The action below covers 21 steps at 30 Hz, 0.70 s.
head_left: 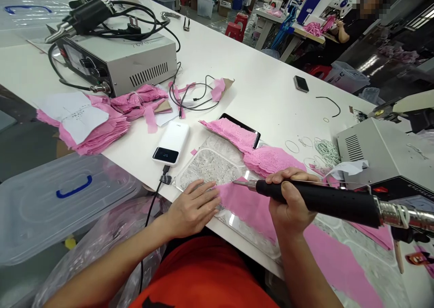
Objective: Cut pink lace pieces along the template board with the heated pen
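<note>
My right hand (293,197) is wrapped round a thick black handheld tool with a slim metal tip (318,199). The tip points left and meets the upper edge of a strip of pink fabric (251,208). My left hand (196,206) lies flat with fingers outstretched, fingertips at the fabric's left end. Under the fabric is a clear plastic sheet with rounded outlines (212,168). Just beyond the tool sits a stack of scalloped pink lace pieces (271,159), partly over a dark phone (242,127).
A white power bank (171,143) and pink bundles (98,134) lie leftward. Behind them a grey control box (135,64) carries a second black tool (90,16). Another box (379,150) stands right, near elastic loops (327,150). A lidded bin (68,204) is lower left. A person (352,32) sits beyond.
</note>
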### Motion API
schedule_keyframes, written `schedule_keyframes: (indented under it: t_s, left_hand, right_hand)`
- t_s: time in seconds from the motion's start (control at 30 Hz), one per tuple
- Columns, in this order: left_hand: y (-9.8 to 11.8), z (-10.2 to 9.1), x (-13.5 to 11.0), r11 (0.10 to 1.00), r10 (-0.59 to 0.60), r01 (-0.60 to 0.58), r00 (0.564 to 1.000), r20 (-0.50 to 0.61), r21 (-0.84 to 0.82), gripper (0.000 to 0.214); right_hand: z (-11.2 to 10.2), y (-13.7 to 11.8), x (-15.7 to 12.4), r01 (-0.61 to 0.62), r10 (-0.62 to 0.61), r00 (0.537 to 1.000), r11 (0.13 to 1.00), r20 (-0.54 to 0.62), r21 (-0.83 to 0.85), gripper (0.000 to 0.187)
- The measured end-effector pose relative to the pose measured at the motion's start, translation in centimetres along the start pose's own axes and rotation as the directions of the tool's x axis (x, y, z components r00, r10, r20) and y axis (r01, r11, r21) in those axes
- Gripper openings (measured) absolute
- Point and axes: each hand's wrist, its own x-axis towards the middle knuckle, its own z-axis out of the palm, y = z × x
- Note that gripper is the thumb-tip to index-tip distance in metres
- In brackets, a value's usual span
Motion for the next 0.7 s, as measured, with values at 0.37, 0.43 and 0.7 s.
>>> schedule_keyframes:
  t_s: [0.37,0.43,0.7]
  left_hand:
    - [0.03,-0.04,-0.25,1.000,-0.021,0.021,1.000,-0.019,0.023,0.024]
    - [0.00,0.02,-0.26,0.999,-0.018,0.019,1.000,-0.017,0.027,0.024]
    - [0.11,0.10,-0.31,0.999,-0.020,0.021,1.000,-0.020,0.043,0.024]
  right_hand:
    - [0.76,-0.25,-0.77,-0.069,0.064,0.996,0.995,0.059,0.076,0.016]
    - [0.82,-0.17,-0.82,-0.073,0.068,0.996,0.994,0.062,0.083,0.017]
    - [0.60,-0.11,-0.95,-0.077,0.070,0.993,0.995,0.099,0.070,0.016]
